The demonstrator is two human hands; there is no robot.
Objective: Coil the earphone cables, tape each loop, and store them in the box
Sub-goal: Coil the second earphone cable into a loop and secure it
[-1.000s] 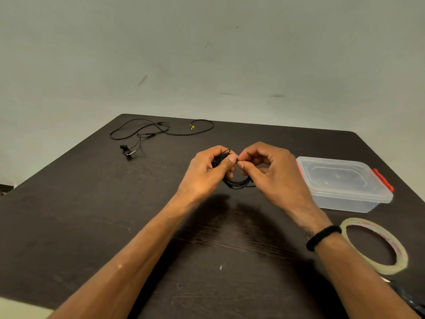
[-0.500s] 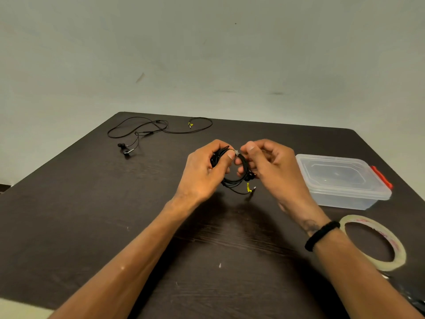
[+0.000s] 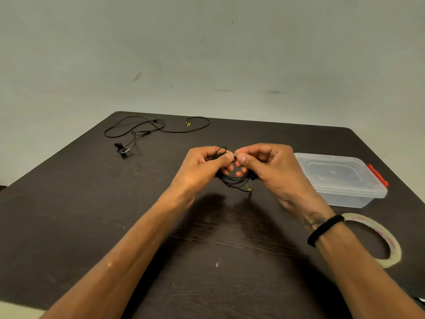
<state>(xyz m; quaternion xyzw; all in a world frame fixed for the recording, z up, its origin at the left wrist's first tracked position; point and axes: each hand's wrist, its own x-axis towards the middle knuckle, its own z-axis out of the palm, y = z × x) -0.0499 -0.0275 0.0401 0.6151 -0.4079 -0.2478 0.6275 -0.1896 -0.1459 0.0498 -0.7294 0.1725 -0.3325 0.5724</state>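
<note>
Now, compared with half a second ago, the left hand [image 3: 200,166] and right hand [image 3: 271,166] sit closer, both pinching one coiled black earphone cable [image 3: 236,180] above the dark wooden table [image 3: 69,215]. One loose black earphone [image 3: 147,130], one lidded clear plastic box [image 3: 338,178], one clear tape roll [image 3: 377,240].

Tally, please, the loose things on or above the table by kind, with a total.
Earphone sets: 2, one coiled in the left hand and right hand, one uncoiled on the table.
Plastic boxes: 1
Tape rolls: 1
Total: 4
</note>
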